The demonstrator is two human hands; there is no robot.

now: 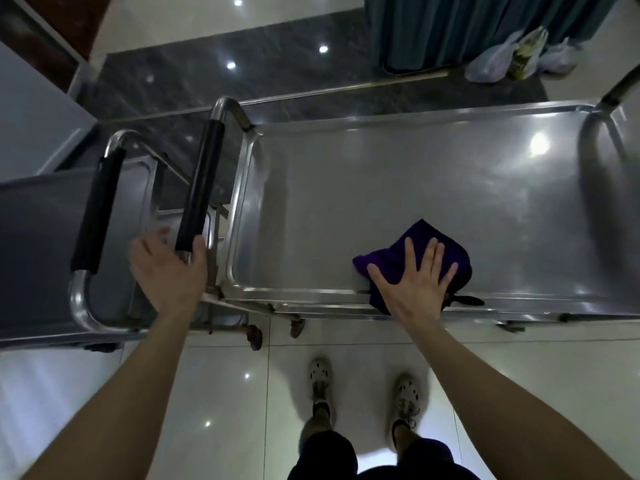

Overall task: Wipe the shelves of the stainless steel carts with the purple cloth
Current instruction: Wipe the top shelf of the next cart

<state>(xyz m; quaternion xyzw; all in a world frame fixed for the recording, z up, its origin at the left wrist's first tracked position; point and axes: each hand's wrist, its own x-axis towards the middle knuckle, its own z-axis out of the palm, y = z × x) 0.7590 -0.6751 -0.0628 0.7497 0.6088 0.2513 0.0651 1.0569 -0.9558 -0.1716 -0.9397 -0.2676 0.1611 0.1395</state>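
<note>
Right hand (412, 278): released, not clenched, palm down, fingers straight and spread, pressing flat on cloth (420, 232).

Cloth: purple, bunched, on top shelf (415, 168) of right cart (242, 188), at near edge, roughly mid-length. Near part draped over shelf rim. Small dark tab sticking out to the right, just beside pinky side of hand.

Shelf: stainless, shiny, raised rim all round, light glare toward far right end.

Left hand (166, 271): motion-blurred, released, fingers loose and spread, grasping nothing. Thumb right at lower end of handle (201, 185) of right cart; touching or not, impossible to tell through blur.

Handle: black sleeve on bent steel tube, at right cart's left end.

Left cart (34, 244): just beside right cart, handle ends facing each other, with second handle (98, 209), also black-sleeved. Grey top surface, partly cut off by left frame edge.

Under carts: castors (254, 336) on pale glossy floor (207, 393).

Low in frame: two light perforated clogs (320, 375), toes toward right cart, dark shorts at bottom edge.

Beyond carts: dark marble strip (277, 74), teal curtain (450, 22), plastic bags (512, 58) on floor at curtain's foot.
</note>
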